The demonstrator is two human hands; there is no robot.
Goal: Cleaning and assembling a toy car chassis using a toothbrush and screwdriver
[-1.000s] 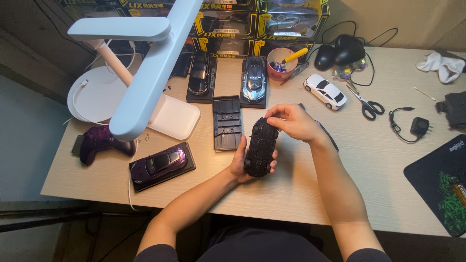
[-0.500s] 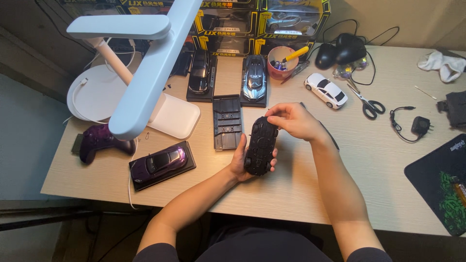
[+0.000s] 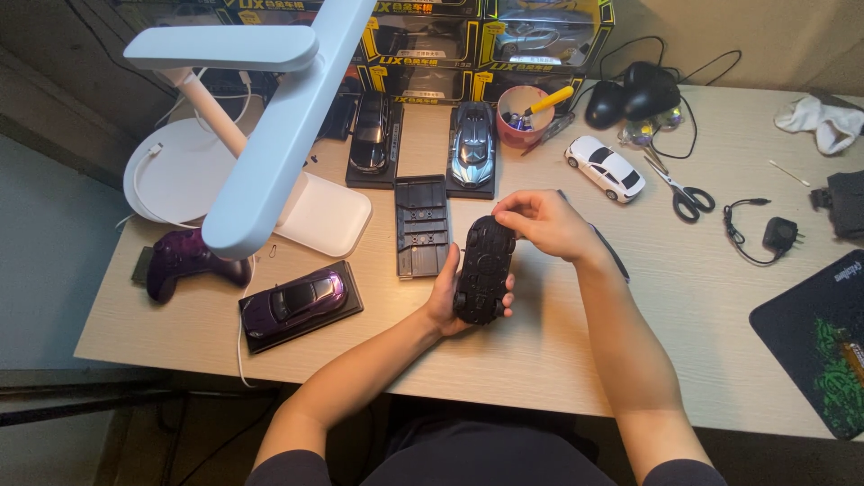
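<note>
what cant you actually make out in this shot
Head view only:
- Black toy car: upside down, its top faces away; left hand covers its near side.
- Right hand: fingertips hide what they touch at the car's far end.
- Mouse pad: cut by the right edge.
- Pink cup: contents too small.

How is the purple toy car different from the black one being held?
The purple toy car sits upright on a black base on the table; the black toy car is upside down, underside showing, held in the left hand while the right hand touches its end. Both are model cars of similar size.
</note>
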